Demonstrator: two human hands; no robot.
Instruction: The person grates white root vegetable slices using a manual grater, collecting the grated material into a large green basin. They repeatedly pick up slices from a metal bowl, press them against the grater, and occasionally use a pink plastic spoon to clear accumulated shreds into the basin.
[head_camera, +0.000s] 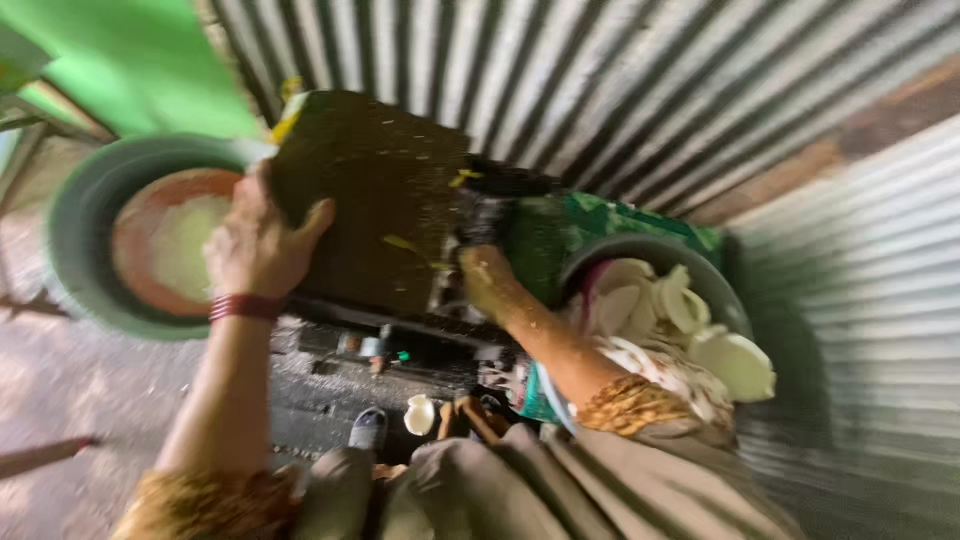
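head view, blurred: your left hand (258, 245) grips the dark machine cover (365, 195)'s left edge; your right hand (487, 280) presses at the grater opening, grip unclear. coconut pieces (690, 320) fill the right basin (640, 250).

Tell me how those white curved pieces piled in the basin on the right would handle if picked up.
The white pieces look like stiff, cupped shells, so probably rigid rather than floppy. Heaped loosely above the grey basin rim, the top ones may slide off. They look moist, perhaps slippery; blur leaves that unsure.
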